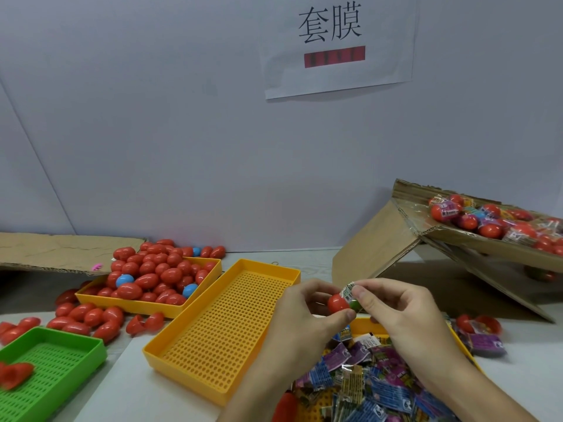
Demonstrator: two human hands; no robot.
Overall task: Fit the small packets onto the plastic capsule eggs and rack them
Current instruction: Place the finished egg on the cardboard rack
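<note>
Over the cluttered white table [182, 400] our left hand [300, 312] grips a red egg [337, 303] while our right hand [396, 309] pinches the packet [349, 292] halfway on, so yanking probably tears it

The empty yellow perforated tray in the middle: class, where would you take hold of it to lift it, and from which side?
Probably grip the yellow perforated tray by its raised rim at the two long walls, from above. Its floor is flat and its interior is empty, so fingers can hook over either wall.

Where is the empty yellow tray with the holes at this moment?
In the head view the empty yellow tray lies at the centre of the table, between the tray of red eggs and the left hand.
</note>
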